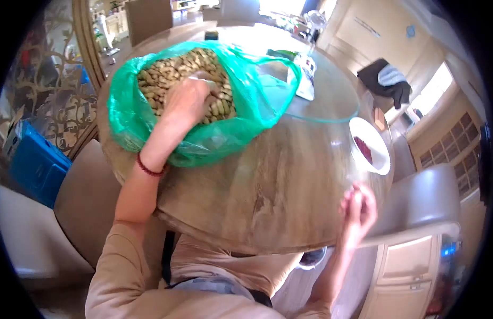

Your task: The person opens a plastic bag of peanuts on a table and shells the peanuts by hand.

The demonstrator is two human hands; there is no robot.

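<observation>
A green plastic bag (246,106) lies open on the round wooden table, full of unshelled peanuts (169,72). My left hand (188,98), with a red bead bracelet at the wrist, reaches into the bag and rests on the peanuts; its fingertips are hidden. Over the table's right edge is my right hand (358,204), its fingers curled together; what they hold, if anything, is too small to tell. Just beyond it stands a white bowl (382,154) with dark red kernels (363,150) inside.
A clear round mat (331,109) and a white and green packet (306,80) lie behind the bag. Chairs (424,199) stand around the table (268,212). A blue box (39,165) is at the left, and a bin (313,258) sits below the table's front edge.
</observation>
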